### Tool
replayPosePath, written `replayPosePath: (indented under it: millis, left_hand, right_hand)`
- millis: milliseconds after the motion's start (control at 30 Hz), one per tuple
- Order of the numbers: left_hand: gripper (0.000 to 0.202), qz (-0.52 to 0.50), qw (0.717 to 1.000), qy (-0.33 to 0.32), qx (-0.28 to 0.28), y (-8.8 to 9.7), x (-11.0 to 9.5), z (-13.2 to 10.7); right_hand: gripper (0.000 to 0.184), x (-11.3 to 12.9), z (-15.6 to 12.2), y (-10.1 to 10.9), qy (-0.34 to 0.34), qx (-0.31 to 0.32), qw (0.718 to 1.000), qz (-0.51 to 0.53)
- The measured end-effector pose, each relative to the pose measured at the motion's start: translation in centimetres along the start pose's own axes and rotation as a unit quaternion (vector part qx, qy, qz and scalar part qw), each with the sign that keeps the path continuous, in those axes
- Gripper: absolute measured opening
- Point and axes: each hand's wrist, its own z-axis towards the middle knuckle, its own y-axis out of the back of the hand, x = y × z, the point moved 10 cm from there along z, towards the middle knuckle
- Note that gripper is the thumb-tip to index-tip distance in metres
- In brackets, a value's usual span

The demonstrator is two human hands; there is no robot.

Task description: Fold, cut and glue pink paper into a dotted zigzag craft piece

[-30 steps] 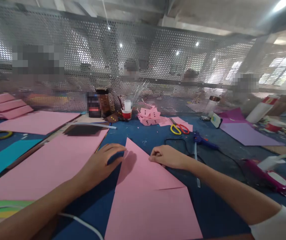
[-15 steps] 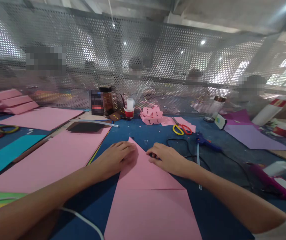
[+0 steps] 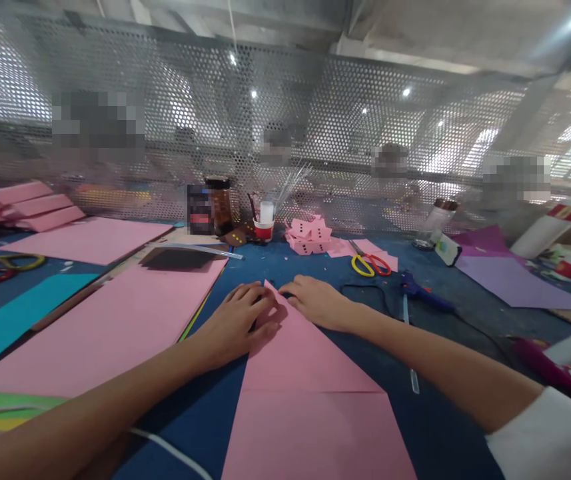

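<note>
A pink sheet of paper (image 3: 310,360) lies lengthwise before me, its far part folded to a point and a crease line running across it. My left hand (image 3: 240,323) rests on the left edge close to the tip, thumb apart from the bent fingers. From the other side, my right hand (image 3: 318,302) has its fingers closed on the right edge by the tip. Its fingertips are partly hidden, and the two hands are close together but apart.
Larger pink sheets (image 3: 115,327) are on the left. Scissors (image 3: 370,263) and a folded pink paper piece (image 3: 308,233) sit beyond my hands. A blue glue gun (image 3: 425,293) with a cord lies right. A perforated metal screen (image 3: 335,100) stands behind the table.
My right hand has moved forward and left to the paper's tip. The left hand's thumb has spread away from its fingers. The view has shifted slightly.
</note>
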Motion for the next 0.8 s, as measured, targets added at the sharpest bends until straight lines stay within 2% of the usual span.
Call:
replayPosePath:
  millis: [167,367,800]
  left_hand:
    - [0.028,0.002,1.000,-0.004,0.000,0.4,-0.6,-0.1]
    - [0.037,0.010,1.000,0.018,-0.005,-0.1,0.4,-0.2]
    - [0.038,0.013,1.000,0.018,-0.004,-0.3,0.4,-0.3]
  right_hand:
    - [0.035,-0.1,1.9,-0.6,0.003,-0.003,1.000,-0.021]
    - [0.035,-0.6,3.2,-1.0,-0.002,0.001,1.000,-0.003]
    - [0.035,-0.5,4.3,-0.7,-0.007,0.018,1.000,0.002]
